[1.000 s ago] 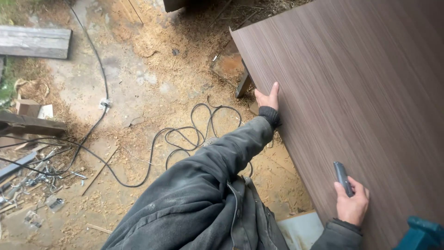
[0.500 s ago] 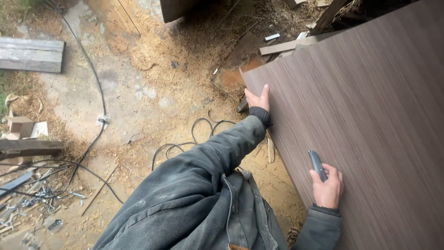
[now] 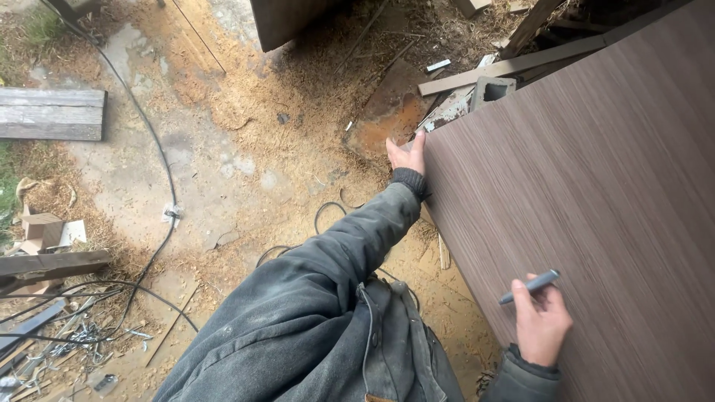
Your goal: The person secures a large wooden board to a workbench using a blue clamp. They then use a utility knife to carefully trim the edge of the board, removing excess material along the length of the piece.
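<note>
We see a large dark brown wood-grain laminated panel (image 3: 596,201) filling the right side of the view, tilted so that its near edge runs down toward the sawdust-covered ground (image 3: 246,149). Our left hand (image 3: 407,156) reaches out to the panel's far corner, fingers spread flat over the edge with the thumb apart; the placement looks meant to steady the sheet and keep it from sliding. Our right hand (image 3: 541,321) rests on the panel face near its lower edge, fingers curled and pinching a grey pen-like marker (image 3: 529,286) between thumb and forefinger. The marker lies nearly flat against the surface, tip pointing toward the panel's edge, as one would hold it to mark a line close to that edge

A grey jacket sleeve (image 3: 328,260) runs from the left hand back toward us. A black cable (image 3: 153,149) snakes across the ground, passing a taped joint and running on toward a heap of metal scraps (image 3: 67,327) at lower left. A weathered grey plank (image 3: 52,114) lies well apart at the left. Beyond the panel's far corner sit a hollow concrete block (image 3: 491,89) and a long timber batten (image 3: 514,65), both just beside the sheet
</note>
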